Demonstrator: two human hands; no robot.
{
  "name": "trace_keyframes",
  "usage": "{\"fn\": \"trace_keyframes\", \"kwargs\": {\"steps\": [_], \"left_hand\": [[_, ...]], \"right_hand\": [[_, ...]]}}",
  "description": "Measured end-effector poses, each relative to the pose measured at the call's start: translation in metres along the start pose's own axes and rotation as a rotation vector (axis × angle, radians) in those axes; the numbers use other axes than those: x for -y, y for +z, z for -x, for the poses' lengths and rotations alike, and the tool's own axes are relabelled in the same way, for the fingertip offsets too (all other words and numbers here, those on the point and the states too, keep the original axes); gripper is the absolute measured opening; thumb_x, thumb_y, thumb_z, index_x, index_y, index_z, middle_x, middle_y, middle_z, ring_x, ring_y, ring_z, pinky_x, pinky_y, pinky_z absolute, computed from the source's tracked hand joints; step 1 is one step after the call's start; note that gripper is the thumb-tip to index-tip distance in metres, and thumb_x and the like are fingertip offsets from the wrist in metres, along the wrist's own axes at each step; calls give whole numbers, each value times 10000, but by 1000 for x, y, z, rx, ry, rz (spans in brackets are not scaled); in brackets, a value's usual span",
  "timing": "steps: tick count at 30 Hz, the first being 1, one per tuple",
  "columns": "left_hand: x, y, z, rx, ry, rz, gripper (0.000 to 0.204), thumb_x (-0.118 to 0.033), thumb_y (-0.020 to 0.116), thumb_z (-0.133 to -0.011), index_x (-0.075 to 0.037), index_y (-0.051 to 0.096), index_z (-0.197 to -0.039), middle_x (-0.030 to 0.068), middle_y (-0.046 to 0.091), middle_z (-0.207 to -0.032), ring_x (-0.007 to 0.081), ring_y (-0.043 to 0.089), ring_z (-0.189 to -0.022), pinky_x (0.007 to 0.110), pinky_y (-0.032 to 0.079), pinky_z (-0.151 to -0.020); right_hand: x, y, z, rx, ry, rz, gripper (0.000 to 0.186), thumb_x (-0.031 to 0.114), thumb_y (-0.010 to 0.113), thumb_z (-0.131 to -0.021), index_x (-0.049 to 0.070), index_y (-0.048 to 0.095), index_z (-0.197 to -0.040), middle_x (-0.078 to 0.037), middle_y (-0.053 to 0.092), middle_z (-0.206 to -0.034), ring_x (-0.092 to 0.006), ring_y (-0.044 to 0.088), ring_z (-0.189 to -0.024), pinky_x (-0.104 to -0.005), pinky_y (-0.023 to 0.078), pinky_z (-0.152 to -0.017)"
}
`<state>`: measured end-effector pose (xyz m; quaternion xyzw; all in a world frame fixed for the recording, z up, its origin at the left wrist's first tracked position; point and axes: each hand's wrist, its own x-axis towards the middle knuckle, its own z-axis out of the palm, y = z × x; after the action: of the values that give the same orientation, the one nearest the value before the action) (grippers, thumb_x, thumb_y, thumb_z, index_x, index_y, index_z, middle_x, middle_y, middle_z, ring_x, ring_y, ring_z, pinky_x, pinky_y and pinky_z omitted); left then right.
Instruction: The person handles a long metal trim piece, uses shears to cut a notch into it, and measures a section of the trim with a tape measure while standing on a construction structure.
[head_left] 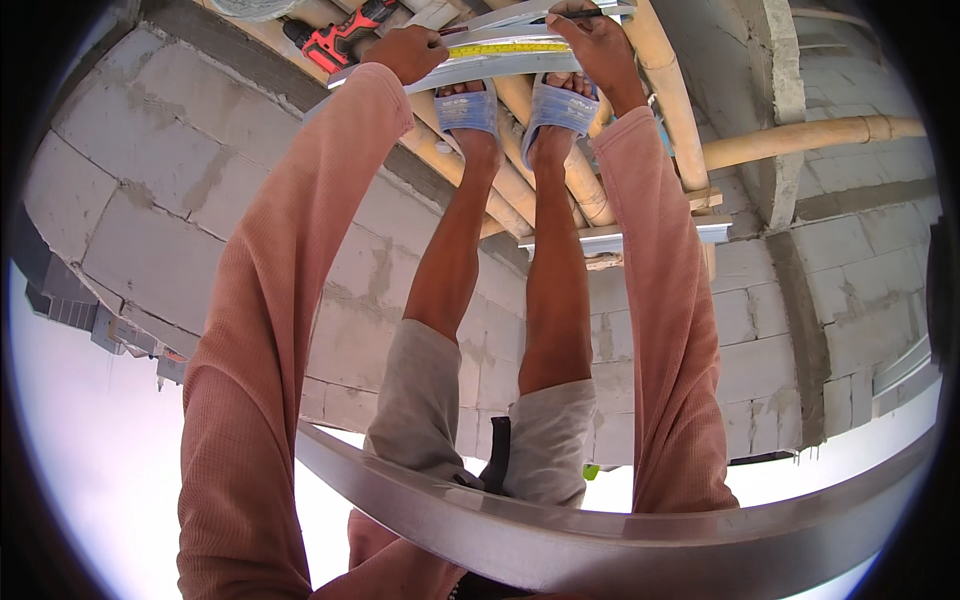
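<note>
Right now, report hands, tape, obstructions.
Left hand curled near yellow tape, contents hidden. Right hand pinching dark slim tool. Tape laid along metal strips. Red drill beside left hand, off the tape.

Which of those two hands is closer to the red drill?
The left hand: it is beside the red drill, while the right hand is farther off, past a stretch of yellow measuring tape.

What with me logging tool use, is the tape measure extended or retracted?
Extended: the yellow tape lies along the metal strip between left hand and right hand.
</note>
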<state>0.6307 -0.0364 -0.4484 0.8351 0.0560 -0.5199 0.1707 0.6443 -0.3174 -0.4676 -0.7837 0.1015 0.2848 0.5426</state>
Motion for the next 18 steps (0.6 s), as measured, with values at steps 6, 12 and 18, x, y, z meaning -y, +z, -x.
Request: {"fn": "trace_keyframes", "kwargs": {"steps": [6, 12, 18], "left_hand": [[1, 1, 2, 29, 15, -33, 540, -498, 575, -858, -132, 689, -1238, 206, 694, -1157, 374, 669, -1057, 433, 493, -964], [22, 8, 18, 51, 155, 170, 516, -495, 558, -925, -101, 675, -1236, 229, 671, -1186, 368, 644, -1108, 413, 473, -978], [-2, 38, 42, -64, 89, 223, 464, -446, 563, -955, -88, 660, -1234, 189, 660, -1211, 352, 628, -1114, 419, 469, -974]], "right_hand": [[22, -5, -5, 181, 143, 56, 307, 248, 656, -877, -19, 711, -1018, -160, 733, -940, -241, 689, -939, -355, 504, -846], [11, -5, -14, 122, 224, -299, 403, 328, 626, -948, -30, 677, -1125, -168, 715, -1019, -228, 661, -989, -338, 498, -873], [10, -23, -29, 137, 351, -433, 505, 415, 597, -984, -46, 642, -1186, -176, 700, -1077, -230, 655, -1025, -337, 505, -897]]}}
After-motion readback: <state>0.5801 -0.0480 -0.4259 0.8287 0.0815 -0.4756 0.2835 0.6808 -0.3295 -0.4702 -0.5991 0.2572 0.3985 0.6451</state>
